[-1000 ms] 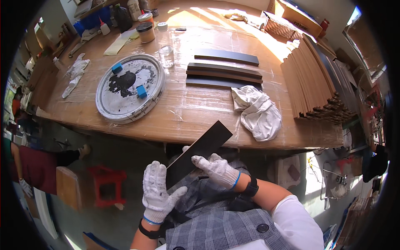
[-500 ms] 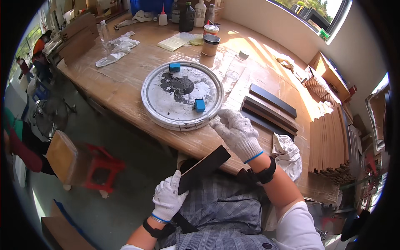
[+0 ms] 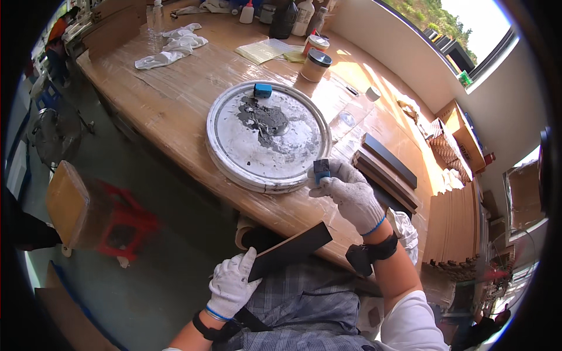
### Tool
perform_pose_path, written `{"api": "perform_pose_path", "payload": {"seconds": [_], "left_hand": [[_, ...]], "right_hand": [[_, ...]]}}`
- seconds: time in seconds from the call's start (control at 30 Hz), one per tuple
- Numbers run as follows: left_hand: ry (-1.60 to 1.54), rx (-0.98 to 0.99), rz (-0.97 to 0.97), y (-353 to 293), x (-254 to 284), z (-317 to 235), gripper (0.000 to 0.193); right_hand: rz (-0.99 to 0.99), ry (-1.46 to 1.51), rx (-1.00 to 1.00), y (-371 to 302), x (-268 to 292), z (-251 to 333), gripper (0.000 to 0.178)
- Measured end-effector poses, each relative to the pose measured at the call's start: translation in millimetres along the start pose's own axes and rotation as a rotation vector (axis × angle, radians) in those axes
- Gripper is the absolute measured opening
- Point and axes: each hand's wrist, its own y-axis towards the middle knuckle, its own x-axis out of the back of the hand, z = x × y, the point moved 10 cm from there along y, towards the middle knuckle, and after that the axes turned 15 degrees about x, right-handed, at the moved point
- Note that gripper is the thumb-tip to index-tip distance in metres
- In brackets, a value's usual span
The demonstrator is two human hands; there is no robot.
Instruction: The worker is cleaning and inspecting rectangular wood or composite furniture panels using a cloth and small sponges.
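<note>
Both hands wear white knit gloves. My left hand (image 3: pixel 233 282) is closed round one end of a flat dark strip of board (image 3: pixel 293 250), held tilted above my lap with its far end at the table edge. Between the fingers and thumb of my right hand (image 3: pixel 351 196) is a small blue block (image 3: pixel 321 171) with a dark smeared face, just off the near right rim of a round white lid (image 3: pixel 218 153). Dark grey paste (image 3: pixel 263 121) is smeared over the middle of the lid. A second blue block (image 3: pixel 263 90) lies at the lid's far edge.
Dark strips (image 3: pixel 389 161) lie right of the lid, beside a crumpled white cloth (image 3: pixel 404 234). Stacked brown boards (image 3: pixel 451 225) stand farther right. A lidded jar (image 3: pixel 316 65), bottles (image 3: pixel 285 20) and a white cloth (image 3: pixel 172 48) are at the back. A red stool (image 3: pixel 126 225) stands left.
My right hand has picked up the nearer blue block from the lid and brought it toward me, its smeared face showing. The left hand still holds the strip. The view has shifted.
</note>
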Motion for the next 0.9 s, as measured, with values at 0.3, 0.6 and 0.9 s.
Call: {"api": "perform_pose_path", "payload": {"seconds": [0.3, 0.6, 0.9], "left_hand": [[-0.006, -0.060, 0.018, 4, -2, -5, 0.096], [-0.006, -0.050, 0.047, 4, -3, -8, 0.098], [0.009, -0.084, 0.012, 7, 3, -10, 0.092]], "right_hand": [[-0.115, 0.542, -0.141, -98, 32, -26, 0.068], [-0.146, 0.446, -0.180, -116, 47, -31, 0.068], [-0.156, 0.780, -0.213, -111, 45, -37, 0.063]]}}
